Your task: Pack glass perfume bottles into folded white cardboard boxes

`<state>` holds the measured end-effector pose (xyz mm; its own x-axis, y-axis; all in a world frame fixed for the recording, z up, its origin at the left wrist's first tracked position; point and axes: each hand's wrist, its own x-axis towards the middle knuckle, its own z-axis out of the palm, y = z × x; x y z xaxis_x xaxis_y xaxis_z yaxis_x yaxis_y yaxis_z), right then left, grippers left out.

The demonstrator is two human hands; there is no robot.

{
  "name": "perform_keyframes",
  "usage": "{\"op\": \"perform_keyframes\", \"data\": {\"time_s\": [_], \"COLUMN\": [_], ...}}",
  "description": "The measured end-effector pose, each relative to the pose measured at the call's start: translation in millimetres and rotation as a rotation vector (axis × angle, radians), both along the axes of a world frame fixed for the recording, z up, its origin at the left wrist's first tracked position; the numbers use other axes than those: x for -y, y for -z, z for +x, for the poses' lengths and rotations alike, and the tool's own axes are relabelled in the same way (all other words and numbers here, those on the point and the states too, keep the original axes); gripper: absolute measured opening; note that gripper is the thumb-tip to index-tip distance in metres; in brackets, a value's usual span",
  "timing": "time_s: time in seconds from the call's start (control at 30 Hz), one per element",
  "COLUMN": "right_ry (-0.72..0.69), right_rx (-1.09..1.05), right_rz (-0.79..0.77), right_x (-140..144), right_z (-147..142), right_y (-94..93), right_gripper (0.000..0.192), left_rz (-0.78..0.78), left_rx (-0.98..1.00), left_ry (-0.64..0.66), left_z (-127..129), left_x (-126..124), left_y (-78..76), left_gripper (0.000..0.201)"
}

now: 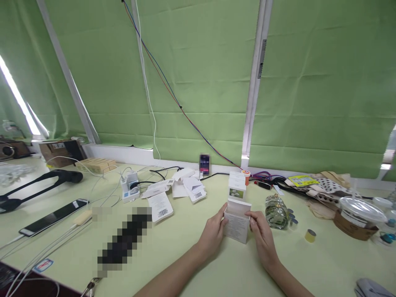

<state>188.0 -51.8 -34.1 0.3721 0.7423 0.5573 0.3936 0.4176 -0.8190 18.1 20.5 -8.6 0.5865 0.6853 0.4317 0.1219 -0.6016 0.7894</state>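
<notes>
A small white carton [236, 229] with printed text on its near side stands between my hands, its top flap raised. My left hand [213, 229] grips the carton's left side, thumb on the printed face. At the opposite side, my right hand [261, 237] closes its fingers on the right edge near the top. Whatever is inside the carton is hidden. Behind it stands a row of similar white boxes [237, 185], the front one bearing a plant picture. Right of my right hand is a row of clear glass bottles [276, 214], with several small caps [293, 224] beside them.
One gold cap [310, 235] lies farther right. Flattened white cartons [160, 205] are strewn to the left, near a power strip [130, 187]. A phone [54, 217] and cables lie far left. At right are a lidded plastic bowl [361, 208] and cloths [331, 187].
</notes>
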Motion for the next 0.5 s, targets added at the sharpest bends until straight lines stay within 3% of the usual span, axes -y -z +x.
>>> {"op": "perform_keyframes", "data": {"time_s": [0.13,0.5], "right_ry": [0.059,-0.037], "right_rx": [-0.036,-0.031], "right_rz": [-0.009,-0.011], "right_x": [-0.7,-1.6], "right_z": [-2.0,-3.9], "right_y": [3.3,-0.6], "right_gripper": [0.03,0.027], "left_rz": [0.044,0.093], "left_rx": [0.02,-0.072], "left_ry": [0.027,-0.043], "left_z": [-1.0,-3.9], "left_x": [-1.1,0.1], "left_y": [-2.4,-2.8], "left_gripper": [0.046,0.036]}}
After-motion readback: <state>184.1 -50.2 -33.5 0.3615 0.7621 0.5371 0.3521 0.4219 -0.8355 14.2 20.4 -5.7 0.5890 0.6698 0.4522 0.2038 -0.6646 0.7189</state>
